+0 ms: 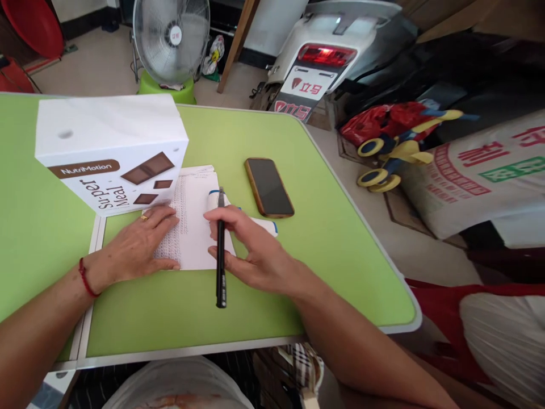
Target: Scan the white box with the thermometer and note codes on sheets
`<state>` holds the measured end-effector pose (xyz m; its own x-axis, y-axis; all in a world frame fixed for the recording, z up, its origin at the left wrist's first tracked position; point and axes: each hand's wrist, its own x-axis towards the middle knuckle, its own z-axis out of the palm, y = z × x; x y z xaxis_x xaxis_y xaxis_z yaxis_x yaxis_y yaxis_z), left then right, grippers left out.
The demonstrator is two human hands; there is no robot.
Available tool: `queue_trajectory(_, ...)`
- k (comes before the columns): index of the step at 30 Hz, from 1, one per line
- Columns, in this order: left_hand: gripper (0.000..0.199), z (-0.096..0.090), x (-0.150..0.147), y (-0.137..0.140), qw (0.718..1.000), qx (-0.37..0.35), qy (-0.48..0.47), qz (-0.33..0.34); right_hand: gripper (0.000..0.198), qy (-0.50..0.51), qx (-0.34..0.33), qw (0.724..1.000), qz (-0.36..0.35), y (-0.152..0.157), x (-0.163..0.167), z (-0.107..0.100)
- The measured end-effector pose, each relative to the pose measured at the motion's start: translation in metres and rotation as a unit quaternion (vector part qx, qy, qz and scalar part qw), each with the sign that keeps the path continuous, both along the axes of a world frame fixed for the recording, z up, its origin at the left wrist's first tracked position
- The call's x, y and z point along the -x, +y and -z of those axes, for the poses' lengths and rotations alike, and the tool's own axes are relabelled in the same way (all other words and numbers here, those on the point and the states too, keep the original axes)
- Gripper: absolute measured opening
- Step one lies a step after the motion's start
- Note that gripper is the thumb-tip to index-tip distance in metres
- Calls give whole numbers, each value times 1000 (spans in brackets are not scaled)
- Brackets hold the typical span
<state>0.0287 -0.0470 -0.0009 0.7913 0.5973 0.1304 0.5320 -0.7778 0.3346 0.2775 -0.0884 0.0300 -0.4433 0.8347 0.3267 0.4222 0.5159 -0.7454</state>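
A white sheet of paper, its left part covered with rows of small handwriting, lies on the green table. My left hand rests flat on the paper's left side, fingers apart, holding nothing. Between the fingers and thumb of my right hand is a black pen, its dark end pointing toward me. Partly hidden beneath that hand lies a white object with blue ends. A white NutriMotion box stands just beyond my left hand, over the paper's far left edge. The phone lies to the right, screen dark.
The green folding table has a metal edge and a seam at left. Past it stand a fan on a green stool and a white scooter. A large printed sack and a yellow-blue toy are at right.
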Motion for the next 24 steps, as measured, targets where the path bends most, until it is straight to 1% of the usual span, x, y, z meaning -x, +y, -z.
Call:
queue_trajectory(1, 74, 0, -1, 0, 1000, 2, -4, -2, 28, 56, 7, 998, 32, -2, 2, 1)
queue_trajectory(2, 74, 0, -3, 0, 1000, 4, -7, -4, 30, 111, 18, 991, 67, -3, 4, 2)
queue_trajectory(4, 75, -1, -7, 0, 1000, 6, -9, -8, 44, 201, 48, 970, 125, -7, 7, 5)
queue_trajectory(5, 76, -1, -9, -1, 1000, 7, -7, -11, 50, 228, 68, 962, 135, -8, 9, 6)
queue_trajectory(6, 76, -2, -11, -1, 1000, 9, -2, -15, 53, 243, 94, 956, 132, -8, 10, 6)
queue_trajectory(8, 77, -3, -14, -2, 1000, 12, 12, -20, 50, 251, 151, 949, 114, -7, 12, 7)
queue_trajectory(10, 78, -3, -15, -2, 999, 11, 19, -24, 36, 236, 206, 943, 112, -4, 13, 8)
queue_trajectory(12, 80, -1, -15, -3, 1000, 2, 12, -27, 21, 203, 236, 943, 119, 0, 14, 12)
queue_trajectory(13, 81, 1, -14, -4, 1000, -4, 3, -26, 15, 185, 238, 946, 121, 1, 15, 16)
queue_trajectory(15, 78, 6, -13, -6, 999, -23, -25, -23, 12, 161, 221, 953, 130, 2, 19, 24)
queue_trajectory(18, 61, 9, -10, -10, 995, -67, -67, -13, 9, 167, 188, 953, 171, 1, 25, 36)
queue_trajectory(21, 41, 6, -8, -13, 994, -96, -54, 17, 7, 170, 161, 953, 195, 0, 30, 43)
queue_trajectory(24, 34, 3, -8, -14, 994, -102, -35, 28, 9, 163, 110, 961, 195, -1, 31, 45)
